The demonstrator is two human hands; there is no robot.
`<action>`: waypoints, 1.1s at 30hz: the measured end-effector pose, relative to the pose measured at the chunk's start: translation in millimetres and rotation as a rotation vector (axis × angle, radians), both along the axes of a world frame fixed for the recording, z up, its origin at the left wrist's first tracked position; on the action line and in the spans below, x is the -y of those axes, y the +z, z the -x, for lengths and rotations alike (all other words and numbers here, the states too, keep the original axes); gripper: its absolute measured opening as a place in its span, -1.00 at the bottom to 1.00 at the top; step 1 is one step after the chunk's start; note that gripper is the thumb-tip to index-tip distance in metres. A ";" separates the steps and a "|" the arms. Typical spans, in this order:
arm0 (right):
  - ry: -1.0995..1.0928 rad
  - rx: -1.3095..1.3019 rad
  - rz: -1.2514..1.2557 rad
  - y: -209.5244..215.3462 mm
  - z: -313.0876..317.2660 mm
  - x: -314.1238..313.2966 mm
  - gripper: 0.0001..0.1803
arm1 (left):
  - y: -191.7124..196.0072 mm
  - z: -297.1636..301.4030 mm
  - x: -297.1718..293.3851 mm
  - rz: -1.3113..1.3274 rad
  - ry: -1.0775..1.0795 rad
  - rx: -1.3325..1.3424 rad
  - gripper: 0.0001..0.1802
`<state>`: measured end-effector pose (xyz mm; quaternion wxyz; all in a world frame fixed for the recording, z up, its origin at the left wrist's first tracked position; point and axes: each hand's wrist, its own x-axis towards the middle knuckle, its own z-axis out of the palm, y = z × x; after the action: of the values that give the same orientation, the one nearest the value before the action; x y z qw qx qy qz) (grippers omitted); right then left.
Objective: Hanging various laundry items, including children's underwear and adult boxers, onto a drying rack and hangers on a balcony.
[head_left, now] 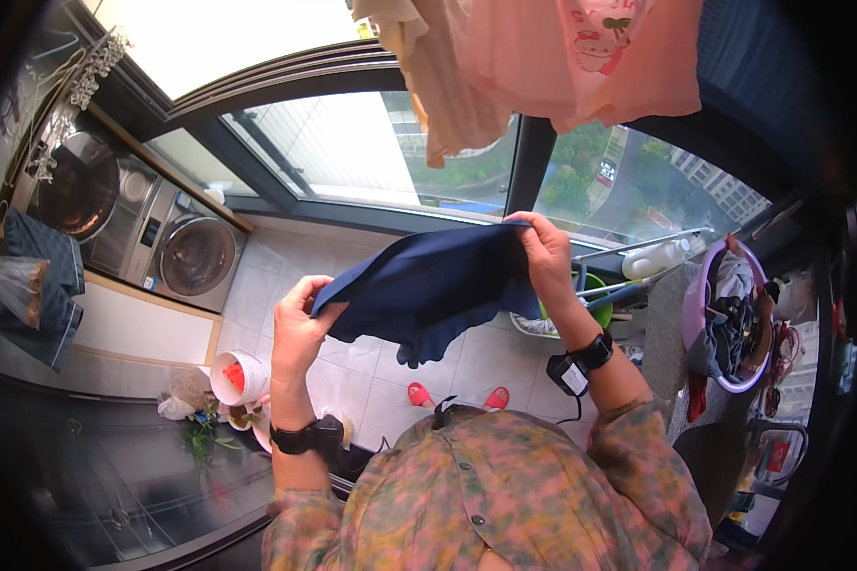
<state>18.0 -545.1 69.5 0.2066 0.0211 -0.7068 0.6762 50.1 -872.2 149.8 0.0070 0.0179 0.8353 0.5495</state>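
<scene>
Both bare hands were raised at chest height over the tiled floor [376, 385], a navy blue cloth garment [438, 285] spread between them, in front of the windows [324, 152]. Left hand [300, 328]: thumb and fingers pinched together on the garment's left end. Right hand [548, 257]: fingers clamped on its upper right corner. Upper edge drawn out, slanting up toward the right; lower edge hung loose and wavy, touching nothing below. Dark band on each wrist.

Overhead, well apart from the garment: a pink printed top [657, 81] and a beige garment [433, 86], hanging. Right side: a lilac basin [693, 314] heaped with mixed laundry [733, 319]. Left side: a front-loading washing machine [198, 257]; nearer, a white bucket [240, 379] with something red inside. Feet in red slippers [419, 394].
</scene>
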 end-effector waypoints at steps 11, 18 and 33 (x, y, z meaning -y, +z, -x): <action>0.592 0.053 -0.063 43.3 24.9 161.5 -0.78 | -28.2 -49.5 152.4 -0.141 0.177 -0.054 -0.91; 0.596 -0.256 -0.275 58.0 46.9 291.7 -0.77 | -13.3 -90.6 230.0 -0.300 0.302 -0.089 -0.85; 2.095 -0.015 -0.399 89.8 135.7 568.9 -0.74 | 33.7 -133.1 325.8 -0.230 0.912 -0.283 -0.85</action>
<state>-117.7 -1114.1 159.3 -0.4809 0.6560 -0.4329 0.3885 183.2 -1198.0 183.5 -0.3501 -0.2744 0.6848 0.5773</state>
